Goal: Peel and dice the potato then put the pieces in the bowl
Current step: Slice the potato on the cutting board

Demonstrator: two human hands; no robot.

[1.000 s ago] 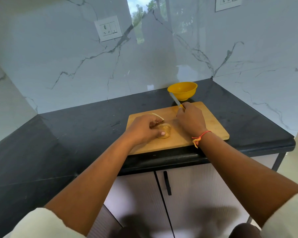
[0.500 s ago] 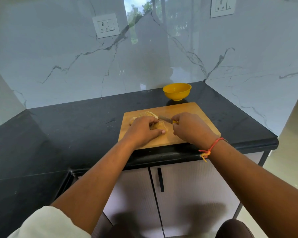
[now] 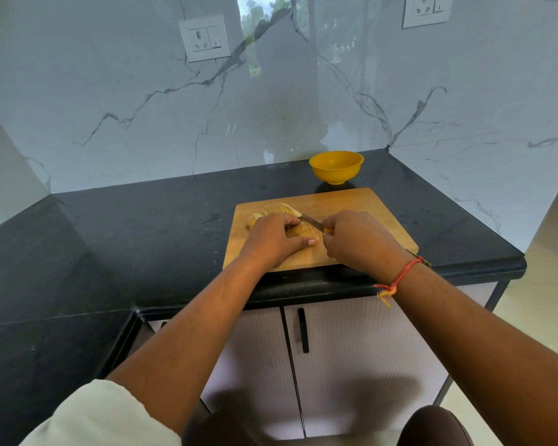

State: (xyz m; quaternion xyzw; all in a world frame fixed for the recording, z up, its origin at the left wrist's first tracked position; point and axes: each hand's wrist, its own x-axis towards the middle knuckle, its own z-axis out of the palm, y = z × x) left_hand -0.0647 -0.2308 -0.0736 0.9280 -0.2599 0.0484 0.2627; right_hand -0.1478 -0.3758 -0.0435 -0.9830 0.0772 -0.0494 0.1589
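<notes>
Currently: potato [image 3: 298, 232] lies on the wooden cutting board [image 3: 371, 214], left of centre, mostly covered by the left hand [image 3: 273, 239]. Only a tan patch of it shows, between the fingertips and the blade. The left hand grasps the potato from above, fingers curled over it, thumb laid along its near side with the nail visible. The right hand [image 3: 358, 241] is clenched round the yellow handle of a knife [image 3: 311, 222]; only a sliver of handle shows at the fist. The blade points left and away, its edge on top of the potato just beside the left fingertips. The two hands are close, nearly touching.

Behind the left hand, toward the board's far left corner, lie pale pieces [image 3: 279, 208], fanned and overlapping. Slices or strips of peel: cannot tell which.

The yellow bowl [image 3: 335, 175] stands upright on the black countertop [image 3: 142, 236], just beyond the board's far edge. The board sits at the counter's front edge, slightly turned.

The right wrist carries a red-orange thread band [image 3: 400, 278]. A pale sleeve [image 3: 103, 413] covers the left upper arm at the bottom of view. Behind is a white marble-patterned wall [image 3: 110, 91] with a socket plate [image 3: 204, 38] at left and a second socket plate [image 3: 426, 9] at top right. Below the counter are light cabinet doors with a black vertical handle [image 3: 302, 329].
</notes>
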